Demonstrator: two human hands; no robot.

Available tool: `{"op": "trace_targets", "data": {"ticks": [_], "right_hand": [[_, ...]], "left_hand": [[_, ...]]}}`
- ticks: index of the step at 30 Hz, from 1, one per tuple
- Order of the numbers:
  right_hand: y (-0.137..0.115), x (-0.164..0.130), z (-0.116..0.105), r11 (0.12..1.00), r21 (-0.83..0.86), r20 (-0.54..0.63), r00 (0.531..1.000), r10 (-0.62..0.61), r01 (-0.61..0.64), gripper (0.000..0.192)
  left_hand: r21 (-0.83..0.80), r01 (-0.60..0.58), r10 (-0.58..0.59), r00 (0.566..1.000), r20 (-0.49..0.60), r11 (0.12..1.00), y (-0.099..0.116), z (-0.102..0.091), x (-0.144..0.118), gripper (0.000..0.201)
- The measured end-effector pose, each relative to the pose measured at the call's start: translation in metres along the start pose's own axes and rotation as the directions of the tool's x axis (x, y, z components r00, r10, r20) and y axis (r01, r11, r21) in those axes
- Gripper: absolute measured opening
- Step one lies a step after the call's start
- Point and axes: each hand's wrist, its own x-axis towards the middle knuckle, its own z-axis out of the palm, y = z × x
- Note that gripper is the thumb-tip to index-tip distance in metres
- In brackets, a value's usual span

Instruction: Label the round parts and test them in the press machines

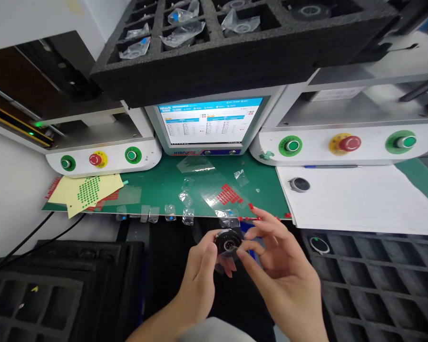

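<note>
My left hand (201, 266) grips a round black watch body (228, 241), its back with a ring of small contacts turned up to me. Clear plastic film (221, 259) shows around its lower edge. My right hand (280, 263) is at the right rim, thumb and index finger pinching together on what looks like the edge of that film. A red bit (250, 206) shows at the tip of one raised right finger. Just beyond the watch body, a small clear bag (227, 217) with a blue dot lies on the green mat's edge.
Red stickers (229, 194) on a clear sheet and yellow sheets (89, 190) lie on the green mat (157, 178). A screen (207, 123) stands between button panels. Another watch body (300, 184) rests on white paper (356, 199). Foam trays (371, 266) flank me; another (214, 71) sits overhead.
</note>
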Motion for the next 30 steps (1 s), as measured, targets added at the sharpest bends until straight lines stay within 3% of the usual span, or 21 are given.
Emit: {"op": "trace_targets", "data": {"ticks": [9, 16, 20, 25, 28, 30], "right_hand": [[0.003, 0.004, 0.0, 1.0, -0.016, -0.073, 0.997, -0.021, 0.02, 0.032], [0.011, 0.009, 0.0, 1.0, -0.001, -0.081, 0.997, 0.013, -0.013, 0.029], [0.016, 0.01, -0.004, 1.0, 0.014, -0.02, 1.0, -0.006, 0.006, 0.039], [0.013, -0.001, -0.031, 0.969, 0.21, 0.072, 0.99, 0.12, -0.132, 0.05], [0.019, -0.019, -0.064, 0.994, 0.09, -0.111, 0.991, 0.073, -0.063, 0.051], [0.035, -0.032, -0.092, 0.989, -0.145, -0.324, 0.945, -0.041, -0.007, 0.046]], "left_hand": [[0.083, -0.039, 0.039, 0.999, 0.002, 0.996, 0.001, 0.0, -0.001, 0.047], [0.199, 0.037, -0.025, 0.998, -0.064, 0.979, 0.0, -0.002, 0.003, 0.037], [0.3, 0.028, -0.011, 0.998, -0.061, 0.954, -0.002, -0.001, 0.0, 0.033], [0.372, 0.097, -0.106, 0.994, 0.003, 0.923, -0.008, 0.015, -0.005, 0.032], [0.466, 0.131, -0.16, 0.987, 0.022, 0.875, -0.015, 0.026, -0.003, 0.031], [0.551, 0.101, -0.167, 0.983, 0.07, 0.828, -0.02, 0.031, 0.001, 0.032]]}}
